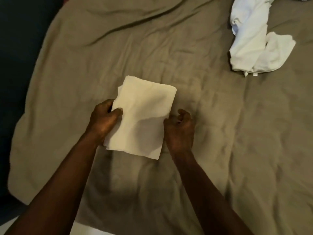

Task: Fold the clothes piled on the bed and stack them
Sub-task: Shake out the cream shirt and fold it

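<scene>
In the head view a folded cream cloth (144, 114) is on the olive bedcover (220, 133), and the left hand (105, 121) pinches its left edge, thumb on top, fingers curled beneath. The right hand (179, 131) sits at the cloth's right edge with fingers curled inward; whether they grip the fabric I cannot tell. A heap of white clothes (254, 43) lies well beyond the cloth's far right corner

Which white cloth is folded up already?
The cream cloth in the middle, gripped by the left hand: it is a flat, neat rectangle. The white clothes at the top right lie crumpled.
</scene>
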`<state>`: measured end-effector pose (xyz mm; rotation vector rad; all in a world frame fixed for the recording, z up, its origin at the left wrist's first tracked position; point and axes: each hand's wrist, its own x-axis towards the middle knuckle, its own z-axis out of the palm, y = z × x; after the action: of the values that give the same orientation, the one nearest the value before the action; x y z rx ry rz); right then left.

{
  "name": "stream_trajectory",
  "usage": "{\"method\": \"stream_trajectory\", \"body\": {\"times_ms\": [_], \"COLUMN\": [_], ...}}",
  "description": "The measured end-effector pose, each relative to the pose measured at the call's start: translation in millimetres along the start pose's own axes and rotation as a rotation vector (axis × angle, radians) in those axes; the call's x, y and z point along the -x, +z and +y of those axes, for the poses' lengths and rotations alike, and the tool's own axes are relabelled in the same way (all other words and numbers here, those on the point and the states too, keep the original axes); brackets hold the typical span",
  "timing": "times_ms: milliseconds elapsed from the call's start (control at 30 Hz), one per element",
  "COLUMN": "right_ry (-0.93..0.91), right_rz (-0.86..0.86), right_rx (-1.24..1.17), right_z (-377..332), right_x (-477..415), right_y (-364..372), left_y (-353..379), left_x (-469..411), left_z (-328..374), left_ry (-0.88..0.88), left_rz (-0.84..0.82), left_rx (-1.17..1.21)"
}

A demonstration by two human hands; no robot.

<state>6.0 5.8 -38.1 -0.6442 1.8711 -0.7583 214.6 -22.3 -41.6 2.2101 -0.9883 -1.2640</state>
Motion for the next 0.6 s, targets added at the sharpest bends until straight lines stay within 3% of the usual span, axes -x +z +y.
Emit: {"method": "stream_trajectory", "body": {"times_ms": [100,167,233,333,400,500,600], "right_ry": [-0.001,0.057,0.156,0.378,0.451,0.51,0.475], "right_rz": [-0.124,-0.216,-0.308,-0.563,-0.644,-0.609,-0.517], "right_rx": [0.041,-0.061,-0.278,-0.678,-0.857,-0.882,-0.808], "right_z": [8.4,7.8,4.0,2.3,10.9,17.9,17.9], "right_x": [-14.5,-18.2,-18.8,-13.0,-12.8,-14.0,-15.0], "right_y": [4.2,8.1,8.4,3.6,3.8,6.2,-2.7], "left_y": [10.2,22.7,39.1,71.5,86.5,87.4,75.6], "left_x": [5.9,21.1,42.2,68.2,67.4,48.0,40.2], "left_z": [-13.1,-10.7,-1.3,10.7,11.1,13.5,27.0], "left_ry": [0.179,0.306,0.375,0.329,0.277,0.24,0.297], "left_rz": [0.207,0.346,0.278,0.094,0.135,0.263,0.211], "left_rx": [-0.35,-0.374,-0.298,-0.255,-0.297,-0.357,-0.375]}}
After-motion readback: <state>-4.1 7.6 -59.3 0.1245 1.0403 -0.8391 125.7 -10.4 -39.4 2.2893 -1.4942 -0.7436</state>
